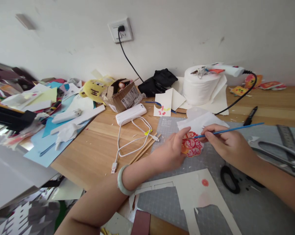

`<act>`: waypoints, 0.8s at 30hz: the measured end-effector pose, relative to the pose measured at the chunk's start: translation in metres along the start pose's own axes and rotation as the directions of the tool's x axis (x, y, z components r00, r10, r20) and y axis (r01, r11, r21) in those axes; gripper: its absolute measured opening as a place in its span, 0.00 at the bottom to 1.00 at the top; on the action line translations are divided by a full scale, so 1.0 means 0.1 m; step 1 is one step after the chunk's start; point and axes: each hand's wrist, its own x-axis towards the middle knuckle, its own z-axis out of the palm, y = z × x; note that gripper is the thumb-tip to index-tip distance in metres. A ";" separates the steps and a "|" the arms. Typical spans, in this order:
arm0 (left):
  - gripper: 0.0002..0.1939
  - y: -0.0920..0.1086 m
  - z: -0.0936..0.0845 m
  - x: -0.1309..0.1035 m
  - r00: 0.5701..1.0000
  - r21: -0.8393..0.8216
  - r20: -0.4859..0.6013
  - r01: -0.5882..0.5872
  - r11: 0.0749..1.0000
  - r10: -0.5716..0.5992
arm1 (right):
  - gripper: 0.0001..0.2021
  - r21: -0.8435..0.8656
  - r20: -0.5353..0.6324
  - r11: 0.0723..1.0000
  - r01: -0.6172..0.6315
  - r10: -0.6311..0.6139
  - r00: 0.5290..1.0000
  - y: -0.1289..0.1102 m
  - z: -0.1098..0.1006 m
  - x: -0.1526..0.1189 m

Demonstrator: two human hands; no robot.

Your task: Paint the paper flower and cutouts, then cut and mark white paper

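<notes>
My left hand (173, 148) is closed on the left edge of a paper cutout (193, 147) painted with red and pink flower shapes, orange at its lower left. In my right hand (225, 143) is a thin blue paintbrush (240, 128), gripped near its tip end. The brush tip meets the upper part of the cutout, or hovers just over it; I cannot tell which. Behind the cutout lies a white tissue (201, 120). A grey cutting mat (167, 199) is underneath, with a cut white paper sheet (190, 192) near me bearing a small red flower mark.
Scissors with black handles (229, 179), a metal ruler (286, 137) and a black marker (250, 116) lie to the right. A tissue roll (198, 86) stands at the back. A white cable (120, 143), a power bank (131, 114) and a cardboard box (124, 96) are left.
</notes>
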 end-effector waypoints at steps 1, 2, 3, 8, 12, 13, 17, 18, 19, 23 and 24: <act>0.43 -0.01 0.00 0.00 0.999 -0.028 -0.001 0.033 0.999 -0.033 | 0.10 0.017 -0.028 1.000 -0.013 0.014 1.000 0.00 0.00 -0.01; 0.45 -0.01 0.01 0.00 0.997 -0.062 -0.003 0.075 0.995 -0.075 | 0.10 0.030 -0.067 0.999 -0.019 0.021 0.998 0.00 0.00 -0.01; 0.47 -0.02 0.01 0.01 0.993 -0.101 -0.007 0.121 0.988 -0.122 | 0.10 0.034 -0.109 0.999 -0.017 0.020 0.994 0.00 -0.01 -0.02; 0.54 -0.04 0.03 0.04 0.971 -0.294 -0.032 0.216 0.931 -0.235 | 0.07 -0.059 -0.144 0.998 0.021 -0.030 0.989 -0.03 -0.01 -0.07; 0.53 -0.05 0.06 0.04 0.968 -0.311 -0.032 0.229 0.923 -0.251 | 0.06 -0.119 -0.097 0.986 0.113 -0.125 0.987 -0.04 0.02 -0.08; 0.53 -0.06 0.07 0.04 0.967 -0.308 -0.029 0.233 0.922 -0.254 | 0.06 -0.138 -0.094 0.982 0.133 -0.147 0.985 -0.04 0.03 -0.08; 0.53 -0.06 0.09 0.02 0.969 -0.311 -0.024 0.227 0.923 -0.246 | 0.06 -0.174 -0.075 0.973 0.151 -0.166 0.983 -0.03 0.07 -0.07; 0.52 -0.05 0.09 0.01 0.969 -0.307 -0.018 0.230 0.923 -0.248 | 0.06 -0.175 -0.068 0.973 0.150 -0.164 0.984 -0.02 0.08 -0.08; 0.52 -0.04 0.08 0.01 0.967 -0.302 -0.010 0.241 0.922 -0.256 | 0.06 -0.174 -0.061 0.973 0.150 -0.162 0.985 -0.02 0.09 -0.08; 0.54 -0.01 0.06 0.01 0.947 -0.302 0.046 0.318 0.899 -0.319 | 0.06 -0.158 -0.062 0.977 0.142 -0.153 0.986 -0.01 0.11 -0.10; 0.54 0.00 0.06 0.02 0.942 -0.306 0.058 0.333 0.892 -0.331 | 0.06 -0.154 -0.062 0.979 0.131 -0.142 0.988 -0.01 0.12 -0.10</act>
